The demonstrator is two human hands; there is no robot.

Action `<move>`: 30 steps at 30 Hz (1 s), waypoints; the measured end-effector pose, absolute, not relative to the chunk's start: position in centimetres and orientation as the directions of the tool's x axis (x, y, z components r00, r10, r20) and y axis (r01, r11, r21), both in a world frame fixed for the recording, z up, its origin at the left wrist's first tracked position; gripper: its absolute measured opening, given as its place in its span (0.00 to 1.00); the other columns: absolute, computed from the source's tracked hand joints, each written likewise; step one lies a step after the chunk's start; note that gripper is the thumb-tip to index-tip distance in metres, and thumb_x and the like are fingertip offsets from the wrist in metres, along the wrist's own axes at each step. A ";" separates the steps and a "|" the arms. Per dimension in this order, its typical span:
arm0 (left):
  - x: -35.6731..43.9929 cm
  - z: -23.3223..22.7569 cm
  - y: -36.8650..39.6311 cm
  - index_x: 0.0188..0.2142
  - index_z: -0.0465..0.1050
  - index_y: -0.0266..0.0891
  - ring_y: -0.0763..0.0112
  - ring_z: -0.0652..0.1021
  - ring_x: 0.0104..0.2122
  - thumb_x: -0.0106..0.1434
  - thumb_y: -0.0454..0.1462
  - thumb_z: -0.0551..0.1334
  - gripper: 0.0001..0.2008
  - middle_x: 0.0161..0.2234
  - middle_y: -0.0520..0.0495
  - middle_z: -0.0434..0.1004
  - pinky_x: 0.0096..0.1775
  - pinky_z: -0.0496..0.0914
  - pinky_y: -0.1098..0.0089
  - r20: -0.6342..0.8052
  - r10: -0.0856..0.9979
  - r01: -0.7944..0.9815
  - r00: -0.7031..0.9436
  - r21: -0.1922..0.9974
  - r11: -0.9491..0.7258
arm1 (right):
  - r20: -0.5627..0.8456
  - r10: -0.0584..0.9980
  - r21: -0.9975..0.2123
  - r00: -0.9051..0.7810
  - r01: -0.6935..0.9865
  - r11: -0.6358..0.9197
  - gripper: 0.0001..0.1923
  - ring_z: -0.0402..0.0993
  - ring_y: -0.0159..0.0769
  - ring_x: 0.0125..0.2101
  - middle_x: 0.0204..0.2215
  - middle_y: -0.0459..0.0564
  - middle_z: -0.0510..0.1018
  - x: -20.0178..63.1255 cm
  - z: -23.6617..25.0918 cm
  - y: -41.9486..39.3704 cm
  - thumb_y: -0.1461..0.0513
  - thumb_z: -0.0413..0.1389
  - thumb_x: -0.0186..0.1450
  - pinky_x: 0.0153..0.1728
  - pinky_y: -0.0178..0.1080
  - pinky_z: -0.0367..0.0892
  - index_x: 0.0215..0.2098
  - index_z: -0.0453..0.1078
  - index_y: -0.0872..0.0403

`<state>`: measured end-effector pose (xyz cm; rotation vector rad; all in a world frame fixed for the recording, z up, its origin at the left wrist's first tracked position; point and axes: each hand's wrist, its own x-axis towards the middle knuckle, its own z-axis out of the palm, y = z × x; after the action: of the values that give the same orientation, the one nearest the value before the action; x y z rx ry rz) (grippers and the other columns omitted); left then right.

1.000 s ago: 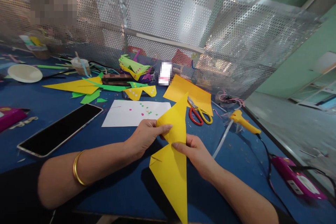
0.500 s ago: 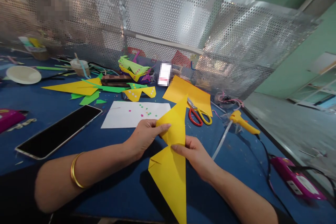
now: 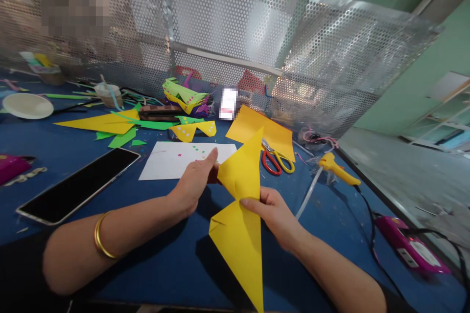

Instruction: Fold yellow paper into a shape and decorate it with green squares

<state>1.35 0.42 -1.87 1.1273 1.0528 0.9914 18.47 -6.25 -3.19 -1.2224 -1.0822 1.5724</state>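
Two grips (image 3: 194, 181) (image 3: 271, 212) pinch one yellow paper (image 3: 238, 234).

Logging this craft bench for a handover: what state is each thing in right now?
yellow paper: folded, held up between both hands
left hand: behind the paper's left edge, thumb raised
right hand: pinching the paper at its narrow middle
scissors: closed, lying flat on the table
phone: screen dark, lying flat
glue gun: lying on its side

Yellow folded paper (image 3: 238, 215), blue table (image 3: 165, 264), red-and-yellow scissors (image 3: 276, 160).
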 end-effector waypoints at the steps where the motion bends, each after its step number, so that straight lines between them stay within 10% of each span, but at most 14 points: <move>1: 1.4 -1.9 0.4 0.22 0.77 0.39 0.64 0.77 0.28 0.58 0.61 0.57 0.29 0.27 0.41 0.81 0.38 0.70 0.64 -0.143 0.962 -0.084 0.234 0.983 0.166 | -0.248 0.957 -0.958 -0.149 -0.113 -0.265 0.19 0.78 0.41 0.31 0.30 0.50 0.82 18.5 -3.2 -6.2 0.52 0.68 0.50 0.35 0.40 0.69 0.35 0.78 0.55; 8: 1.6 -1.8 -0.3 0.22 0.78 0.37 0.70 0.72 0.24 0.48 0.43 0.71 0.10 0.22 0.47 0.77 0.32 0.66 0.69 -0.194 0.922 0.045 0.334 0.981 0.190 | -0.236 0.957 -0.957 -0.167 -0.131 -0.259 0.20 0.79 0.42 0.32 0.29 0.49 0.82 18.4 -3.1 -6.3 0.51 0.68 0.52 0.36 0.41 0.70 0.37 0.78 0.55; 18: 1.5 -2.1 0.3 0.20 0.77 0.39 0.67 0.74 0.26 0.58 0.55 0.62 0.24 0.22 0.44 0.77 0.35 0.67 0.67 -0.154 0.959 -0.017 0.239 0.987 0.163 | -0.236 0.964 -0.953 -0.124 -0.165 -0.255 0.23 0.80 0.44 0.33 0.31 0.51 0.84 18.9 -3.4 -6.2 0.48 0.68 0.53 0.37 0.43 0.71 0.40 0.79 0.54; 30: 1.3 -1.8 0.4 0.20 0.77 0.39 0.72 0.70 0.24 0.48 0.43 0.71 0.11 0.21 0.49 0.75 0.31 0.64 0.69 -0.178 0.952 -0.017 0.250 0.982 0.188 | -0.215 0.966 -0.955 -0.144 -0.178 -0.239 0.20 0.81 0.42 0.34 0.34 0.51 0.84 19.0 -3.3 -6.2 0.50 0.67 0.55 0.41 0.44 0.72 0.41 0.79 0.53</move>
<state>1.33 0.39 -1.79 1.1517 1.0785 0.9118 18.97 -6.16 -3.29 -1.1639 -1.0318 1.5554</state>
